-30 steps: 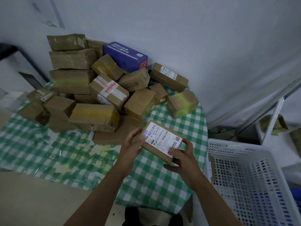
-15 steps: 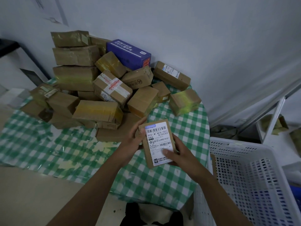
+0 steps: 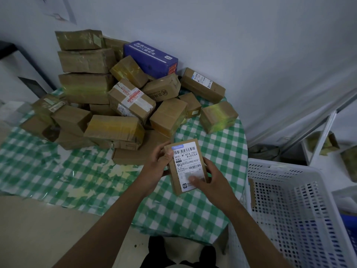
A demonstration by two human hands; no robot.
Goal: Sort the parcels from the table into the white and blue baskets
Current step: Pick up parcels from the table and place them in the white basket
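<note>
cardboard parcel (image 3: 186,166) labelled "501e- m1 a21a [tz1]", gripped by left hand (image 3: 157,167) and right hand (image 3: 211,181) fingers

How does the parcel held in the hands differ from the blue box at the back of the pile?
The held parcel is brown cardboard; the blue box is dark blue. The held parcel shows a white barcode label, the blue box white printed characters. The left hand and right hand grip the parcel above the table; the blue box rests on the pile. Both are rectangular.

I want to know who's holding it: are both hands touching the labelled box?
Touching. The head view shows the left hand and right hand gripping the box from both sides.
</note>
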